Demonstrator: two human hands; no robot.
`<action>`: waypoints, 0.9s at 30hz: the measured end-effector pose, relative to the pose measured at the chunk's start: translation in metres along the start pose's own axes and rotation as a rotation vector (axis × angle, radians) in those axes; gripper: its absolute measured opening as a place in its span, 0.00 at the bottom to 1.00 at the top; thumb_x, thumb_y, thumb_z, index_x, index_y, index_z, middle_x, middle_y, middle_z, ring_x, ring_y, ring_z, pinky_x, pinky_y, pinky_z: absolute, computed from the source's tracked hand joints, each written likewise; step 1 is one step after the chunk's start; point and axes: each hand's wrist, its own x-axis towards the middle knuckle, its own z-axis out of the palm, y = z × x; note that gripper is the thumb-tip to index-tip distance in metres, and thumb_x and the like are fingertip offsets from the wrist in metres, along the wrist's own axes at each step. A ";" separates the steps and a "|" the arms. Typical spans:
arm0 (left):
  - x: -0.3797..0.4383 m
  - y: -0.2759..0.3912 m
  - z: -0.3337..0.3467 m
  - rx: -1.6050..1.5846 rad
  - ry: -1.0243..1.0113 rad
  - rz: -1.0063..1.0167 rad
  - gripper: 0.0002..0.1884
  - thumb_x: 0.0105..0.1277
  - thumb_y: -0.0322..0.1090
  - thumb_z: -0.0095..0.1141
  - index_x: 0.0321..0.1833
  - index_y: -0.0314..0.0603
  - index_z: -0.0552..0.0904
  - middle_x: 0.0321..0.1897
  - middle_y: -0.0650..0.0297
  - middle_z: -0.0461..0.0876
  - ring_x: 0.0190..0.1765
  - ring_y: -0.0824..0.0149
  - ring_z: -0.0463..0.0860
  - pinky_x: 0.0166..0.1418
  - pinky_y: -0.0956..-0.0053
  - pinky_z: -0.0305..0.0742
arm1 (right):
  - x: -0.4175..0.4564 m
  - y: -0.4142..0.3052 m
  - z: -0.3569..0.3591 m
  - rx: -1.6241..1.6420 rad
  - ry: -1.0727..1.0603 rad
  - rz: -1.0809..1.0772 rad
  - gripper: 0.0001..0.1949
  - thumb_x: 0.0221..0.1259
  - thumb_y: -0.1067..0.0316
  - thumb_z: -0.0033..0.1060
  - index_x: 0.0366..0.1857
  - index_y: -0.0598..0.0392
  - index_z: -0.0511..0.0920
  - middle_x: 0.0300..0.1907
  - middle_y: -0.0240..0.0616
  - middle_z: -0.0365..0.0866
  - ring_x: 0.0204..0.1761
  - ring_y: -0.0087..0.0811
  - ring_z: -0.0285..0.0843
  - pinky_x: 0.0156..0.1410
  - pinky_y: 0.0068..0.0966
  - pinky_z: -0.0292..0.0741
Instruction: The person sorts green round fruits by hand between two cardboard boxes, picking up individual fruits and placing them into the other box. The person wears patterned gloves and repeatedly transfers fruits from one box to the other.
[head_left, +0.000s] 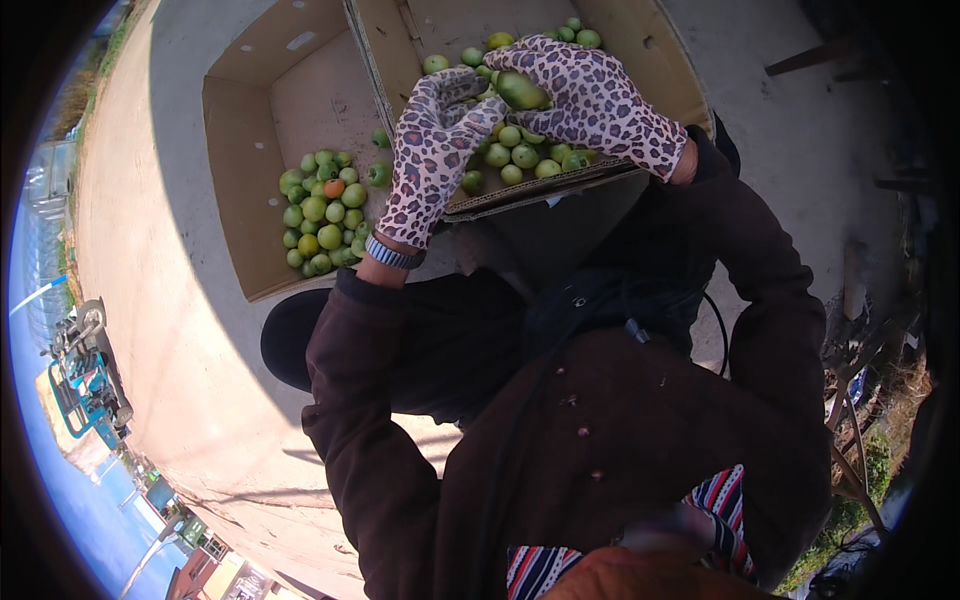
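Note:
Both hands wear leopard-print gloves above the right cardboard box (660, 56). My right hand (577, 97) holds a large green tomato (521, 90) between its thumb and fingers. My left hand (450, 135) is curled close to that tomato's left side; whether a small tomato lies in its fingers is partly hidden. Loose green tomatoes (525, 156) lie in the box below the hands, and a few more (589, 38) lie beyond them. In the left cardboard box (238, 150), green tomatoes (329, 237) are heaped at the near end, with one orange-red tomato (334, 188) among them.
The two boxes stand side by side on a concrete floor (180, 127), before the person's bent knees. A blue three-wheeled vehicle (90, 375) stands at the far left. At the right edge are metal legs (855, 450) and dark clutter.

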 end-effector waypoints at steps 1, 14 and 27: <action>0.001 -0.004 0.003 0.032 -0.010 0.075 0.22 0.58 0.34 0.65 0.53 0.34 0.75 0.44 0.56 0.81 0.48 0.65 0.81 0.52 0.72 0.78 | -0.005 0.015 -0.012 0.100 -0.013 0.097 0.29 0.51 0.60 0.67 0.61 0.41 0.70 0.57 0.37 0.74 0.58 0.37 0.73 0.63 0.33 0.71; -0.014 -0.037 0.014 0.724 -0.177 0.343 0.10 0.61 0.28 0.56 0.45 0.40 0.80 0.39 0.55 0.83 0.42 0.57 0.83 0.46 0.68 0.78 | -0.047 0.137 0.016 -0.115 -0.784 0.288 0.25 0.38 0.69 0.68 0.49 0.55 0.77 0.41 0.45 0.80 0.48 0.44 0.78 0.55 0.34 0.74; -0.012 -0.038 0.014 0.762 -0.171 0.272 0.10 0.61 0.29 0.55 0.45 0.42 0.81 0.39 0.57 0.83 0.43 0.57 0.83 0.47 0.66 0.77 | -0.060 0.167 0.050 -0.070 -0.685 -0.131 0.13 0.55 0.65 0.52 0.45 0.51 0.77 0.40 0.43 0.76 0.41 0.43 0.75 0.43 0.35 0.73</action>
